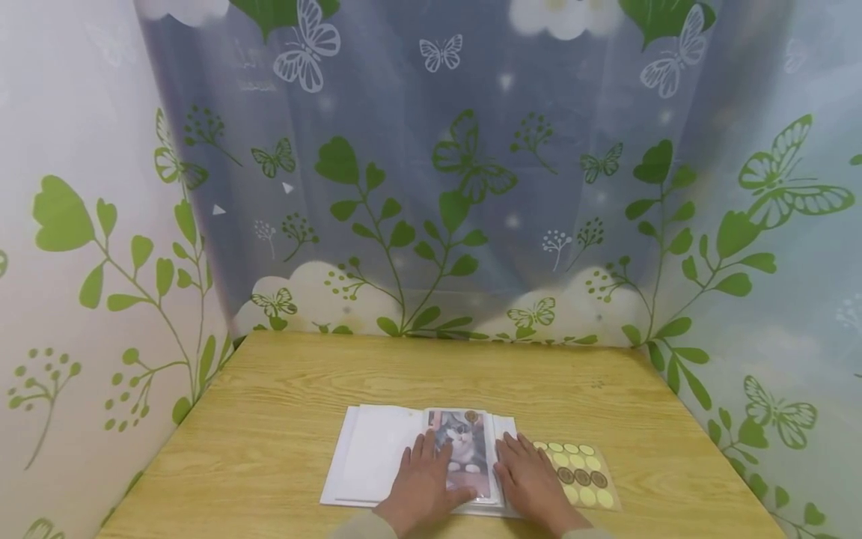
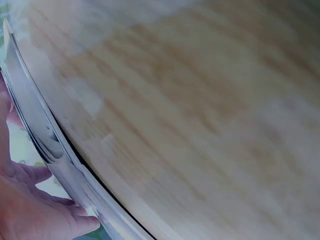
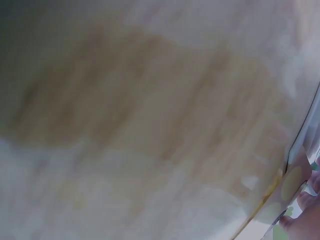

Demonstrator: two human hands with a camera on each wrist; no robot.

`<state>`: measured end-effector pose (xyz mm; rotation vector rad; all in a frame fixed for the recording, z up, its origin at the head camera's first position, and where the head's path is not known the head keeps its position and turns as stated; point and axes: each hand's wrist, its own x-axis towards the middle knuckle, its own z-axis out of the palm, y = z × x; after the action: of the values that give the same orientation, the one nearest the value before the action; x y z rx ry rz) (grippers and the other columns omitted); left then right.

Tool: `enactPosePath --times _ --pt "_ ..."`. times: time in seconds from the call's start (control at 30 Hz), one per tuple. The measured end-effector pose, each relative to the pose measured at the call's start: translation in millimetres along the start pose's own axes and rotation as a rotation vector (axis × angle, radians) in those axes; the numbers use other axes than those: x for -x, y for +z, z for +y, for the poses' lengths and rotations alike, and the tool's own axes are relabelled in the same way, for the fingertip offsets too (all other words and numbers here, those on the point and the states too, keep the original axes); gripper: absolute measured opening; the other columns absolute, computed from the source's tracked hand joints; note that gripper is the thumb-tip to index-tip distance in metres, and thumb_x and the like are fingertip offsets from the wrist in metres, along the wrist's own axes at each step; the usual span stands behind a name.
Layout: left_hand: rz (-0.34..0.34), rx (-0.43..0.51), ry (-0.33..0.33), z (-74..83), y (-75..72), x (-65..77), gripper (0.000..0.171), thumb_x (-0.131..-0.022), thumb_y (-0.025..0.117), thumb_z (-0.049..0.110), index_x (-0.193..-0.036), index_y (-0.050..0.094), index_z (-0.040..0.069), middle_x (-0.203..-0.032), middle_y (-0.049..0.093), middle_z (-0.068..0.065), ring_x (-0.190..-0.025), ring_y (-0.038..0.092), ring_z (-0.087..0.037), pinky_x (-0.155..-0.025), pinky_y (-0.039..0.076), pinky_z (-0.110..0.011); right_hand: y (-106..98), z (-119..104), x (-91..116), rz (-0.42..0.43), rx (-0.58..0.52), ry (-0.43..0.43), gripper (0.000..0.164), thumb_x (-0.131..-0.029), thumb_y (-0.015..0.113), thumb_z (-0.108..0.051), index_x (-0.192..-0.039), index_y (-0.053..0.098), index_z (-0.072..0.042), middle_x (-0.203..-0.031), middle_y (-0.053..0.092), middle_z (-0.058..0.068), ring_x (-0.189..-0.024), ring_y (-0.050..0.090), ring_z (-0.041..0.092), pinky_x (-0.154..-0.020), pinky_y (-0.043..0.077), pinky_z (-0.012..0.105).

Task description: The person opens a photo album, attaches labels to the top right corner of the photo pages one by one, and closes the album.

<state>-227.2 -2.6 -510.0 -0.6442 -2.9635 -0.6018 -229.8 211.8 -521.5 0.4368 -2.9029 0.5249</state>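
Note:
An open booklet with white pages (image 1: 380, 449) lies on the table. Its right side shows a cat picture (image 1: 465, 442) with a round brown-gold sticker (image 1: 471, 415) near the top. My left hand (image 1: 420, 483) rests on the lower left of that picture, fingers straight. On the booklet's right edge lies my right hand (image 1: 535, 483), fingers extended, partly covering a sheet of round stickers (image 1: 587, 494). The left wrist view shows the booklet's layered edge (image 2: 55, 145) beside the left fingers. In the right wrist view, the sticker sheet (image 3: 292, 185) lies beside the right fingertips.
The wood-grain table (image 1: 269, 419) extends around the booklet. Patterned curtains with green leaves and butterflies, including the back curtain (image 1: 431, 224), enclose it at the back and both sides.

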Motion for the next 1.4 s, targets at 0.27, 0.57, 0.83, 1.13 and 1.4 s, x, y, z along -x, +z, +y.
enactPosePath --times 0.27,0.57,0.83,1.13,1.4 --pt "-0.020 0.013 -0.019 0.7 2.1 0.9 0.098 -0.080 0.068 0.067 -0.145 0.044 -0.002 -0.151 0.031 -0.033 -0.139 0.031 -0.048 -0.112 0.029 -0.058 1.0 -3.3 3.1 -0.013 -0.014 0.022 0.046 -0.101 0.053 -0.026 -0.138 0.054 0.000 -0.146 0.048 0.020 -0.138 0.035 0.045 -0.110 0.020 0.070" --pt "-0.039 -0.013 -0.005 -0.7 3.3 0.2 0.102 -0.074 0.072 0.068 -0.145 0.045 -0.002 -0.151 0.031 -0.033 -0.139 0.031 -0.047 -0.111 0.032 -0.057 -0.1 -4.4 4.3 -0.034 0.002 0.026 0.045 -0.101 0.054 -0.026 -0.138 0.055 -0.001 -0.146 0.048 0.020 -0.138 0.036 0.044 -0.109 0.019 0.071" --pt "-0.036 -0.015 0.009 -1.8 0.8 0.7 0.101 -0.076 0.071 0.068 -0.144 0.046 -0.002 -0.150 0.032 -0.033 -0.139 0.031 -0.047 -0.111 0.031 -0.057 -0.9 -4.1 4.0 -0.047 -0.001 0.034 0.045 -0.101 0.054 -0.026 -0.139 0.054 -0.003 -0.146 0.048 0.020 -0.139 0.035 0.044 -0.109 0.018 0.071" --pt "-0.057 0.038 -0.014 -4.8 1.0 -0.5 0.096 -0.082 0.065 0.067 -0.145 0.045 -0.003 -0.152 0.030 -0.033 -0.140 0.030 -0.047 -0.113 0.029 -0.057 -3.1 -4.6 4.9 -0.060 -0.002 0.030 0.043 -0.102 0.053 -0.024 -0.139 0.055 -0.004 -0.146 0.049 0.018 -0.139 0.036 0.042 -0.108 0.020 0.071" --pt "-0.033 -0.001 0.013 -5.1 -0.8 -1.4 0.089 -0.086 0.062 0.065 -0.143 0.048 -0.003 -0.149 0.036 -0.032 -0.138 0.036 -0.045 -0.110 0.034 -0.056 -2.5 -4.5 4.0 -0.057 0.025 0.023 0.042 -0.100 0.054 -0.023 -0.138 0.056 -0.004 -0.146 0.050 0.017 -0.137 0.038 0.042 -0.108 0.022 0.072"
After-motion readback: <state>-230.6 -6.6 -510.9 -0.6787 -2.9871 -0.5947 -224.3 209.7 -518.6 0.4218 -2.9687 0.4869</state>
